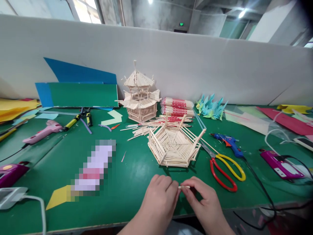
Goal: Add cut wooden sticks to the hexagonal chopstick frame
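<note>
Close to the table's front edge, my left hand (163,193) is closed with its fingertips on one end of a short wooden stick (184,187). My right hand (201,197) pinches the same stick between thumb and forefinger. Just beyond my hands sits an eight-sided-looking frame of wooden sticks (174,145), with several short posts standing up from its rim. Behind it stands a tiered pagoda model (139,94) built from similar sticks. A loose heap of sticks (144,130) lies between the two.
Scissors with red and yellow handles (226,169) and a blue glue gun (230,143) lie to the right. Wrapped stick bundles (177,106) and folded turquoise paper (212,106) stand at the back. A pink glue gun (44,132) and pliers (85,117) are on the left.
</note>
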Demonstrator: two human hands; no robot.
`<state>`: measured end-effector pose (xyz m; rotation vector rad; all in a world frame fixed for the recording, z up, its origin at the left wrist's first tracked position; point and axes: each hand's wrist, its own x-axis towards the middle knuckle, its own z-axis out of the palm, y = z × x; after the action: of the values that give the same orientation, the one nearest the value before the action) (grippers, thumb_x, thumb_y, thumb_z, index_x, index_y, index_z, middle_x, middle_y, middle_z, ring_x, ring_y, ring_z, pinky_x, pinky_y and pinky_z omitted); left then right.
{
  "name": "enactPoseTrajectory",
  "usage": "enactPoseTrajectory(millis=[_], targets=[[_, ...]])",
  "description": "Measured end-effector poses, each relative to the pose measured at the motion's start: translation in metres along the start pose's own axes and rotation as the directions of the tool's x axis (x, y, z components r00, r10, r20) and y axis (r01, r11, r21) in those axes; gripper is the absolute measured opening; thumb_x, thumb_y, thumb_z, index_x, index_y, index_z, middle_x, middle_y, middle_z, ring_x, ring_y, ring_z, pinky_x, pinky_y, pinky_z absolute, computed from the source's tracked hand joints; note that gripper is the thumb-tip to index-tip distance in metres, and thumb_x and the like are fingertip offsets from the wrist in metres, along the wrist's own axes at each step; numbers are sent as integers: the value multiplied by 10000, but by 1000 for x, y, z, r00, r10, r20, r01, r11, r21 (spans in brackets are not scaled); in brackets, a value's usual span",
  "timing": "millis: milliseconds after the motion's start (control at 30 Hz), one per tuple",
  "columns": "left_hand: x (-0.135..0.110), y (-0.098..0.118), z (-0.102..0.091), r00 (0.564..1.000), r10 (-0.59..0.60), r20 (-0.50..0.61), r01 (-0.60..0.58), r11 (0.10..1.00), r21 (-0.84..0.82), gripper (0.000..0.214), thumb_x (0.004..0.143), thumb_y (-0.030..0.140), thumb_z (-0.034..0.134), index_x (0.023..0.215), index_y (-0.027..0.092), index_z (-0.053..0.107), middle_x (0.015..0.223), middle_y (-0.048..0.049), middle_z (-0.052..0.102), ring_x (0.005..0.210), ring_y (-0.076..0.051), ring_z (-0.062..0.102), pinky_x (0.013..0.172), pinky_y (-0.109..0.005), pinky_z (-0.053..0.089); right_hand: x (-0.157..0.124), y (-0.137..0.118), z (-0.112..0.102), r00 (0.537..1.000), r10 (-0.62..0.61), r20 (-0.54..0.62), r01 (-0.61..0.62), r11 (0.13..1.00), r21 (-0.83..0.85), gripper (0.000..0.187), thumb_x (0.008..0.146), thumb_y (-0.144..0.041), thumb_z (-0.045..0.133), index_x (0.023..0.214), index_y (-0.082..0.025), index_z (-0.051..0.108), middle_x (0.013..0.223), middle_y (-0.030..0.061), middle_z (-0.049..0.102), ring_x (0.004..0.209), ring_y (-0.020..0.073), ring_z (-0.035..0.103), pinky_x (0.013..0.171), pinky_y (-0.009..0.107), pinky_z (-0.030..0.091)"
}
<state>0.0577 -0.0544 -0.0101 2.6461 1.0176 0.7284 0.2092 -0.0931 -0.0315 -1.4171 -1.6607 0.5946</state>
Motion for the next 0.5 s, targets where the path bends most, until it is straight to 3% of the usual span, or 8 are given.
enactPoseTrajectory(millis=[67, 133, 200, 267, 300, 367, 433, 500], targets=[[0, -3, -1, 997, -25, -67, 22, 998, -55, 272, 860, 166, 385, 758, 148, 636, 615, -49, 593, 553, -163, 511, 544, -289, 402, 0, 4, -6, 999, 35, -34, -35, 999, -2, 208, 855, -297, 482, 723, -189, 602, 634, 5, 580, 570, 126, 552, 523, 204, 445], [-2, -5, 0, 972, -200, -119, 164, 952, -258, 190, 831, 206, 466, 870, 142, 640, 608, -29, 590, 549, -151, 513, 553, -281, 416, -2, 7, -14, 994, 80, -74, -79, 997, 24, 202, 845, -317, 496, 726, -192, 602, 619, -4, 573, 551, 124, 546, 507, 194, 442], [-3, -4, 4, 895, -446, -14, 356, 734, -579, 244, 783, 269, 563, 971, 129, 628, 596, -7, 579, 528, -131, 505, 522, -248, 418, -4, 9, -21, 984, 133, -122, -123, 989, 82, 193, 833, -329, 514, 725, -196, 602, 597, -16, 558, 520, 116, 526, 480, 180, 429], [-4, 1, 9, 812, -546, 206, 464, 391, -795, 328, 739, 344, 626, 975, 118, 645, 572, 4, 570, 496, -107, 480, 479, -215, 395, -6, 8, -25, 970, 184, -159, -158, 974, 162, 192, 823, -335, 527, 708, -200, 600, 579, -24, 539, 508, 108, 507, 471, 168, 418], [-4, 5, 13, 794, -536, 287, 473, 247, -846, 354, 722, 383, 643, 950, 113, 664, 568, -1, 576, 490, -100, 471, 471, -209, 385, -7, 7, -24, 964, 206, -169, -171, 964, 201, 197, 819, -339, 531, 696, -201, 599, 576, -26, 530, 509, 107, 500, 472, 166, 414], [-3, 13, 19, 781, -517, 351, 445, 66, -893, 373, 701, 435, 656, 879, 110, 702, 557, -16, 593, 474, -87, 452, 461, -202, 367, -9, 5, -22, 957, 235, -171, -187, 948, 256, 205, 812, -342, 537, 676, -201, 596, 569, -30, 510, 501, 102, 480, 468, 163, 404], [-2, 20, 24, 761, -566, 317, 376, -13, -927, 344, 678, 436, 681, 811, 121, 722, 547, -20, 605, 459, -79, 448, 458, -195, 361, -10, 4, -17, 963, 222, -154, -174, 946, 272, 215, 804, -338, 545, 647, -198, 591, 559, -29, 492, 489, 99, 466, 457, 162, 397], [0, 22, 26, 718, -652, 244, 295, -32, -955, 292, 654, 409, 711, 758, 136, 728, 541, -18, 617, 458, -79, 464, 463, -188, 368, -9, 8, -14, 968, 196, -156, -150, 953, 264, 207, 803, -338, 544, 665, -197, 608, 588, -16, 519, 502, 105, 486, 466, 165, 415]])
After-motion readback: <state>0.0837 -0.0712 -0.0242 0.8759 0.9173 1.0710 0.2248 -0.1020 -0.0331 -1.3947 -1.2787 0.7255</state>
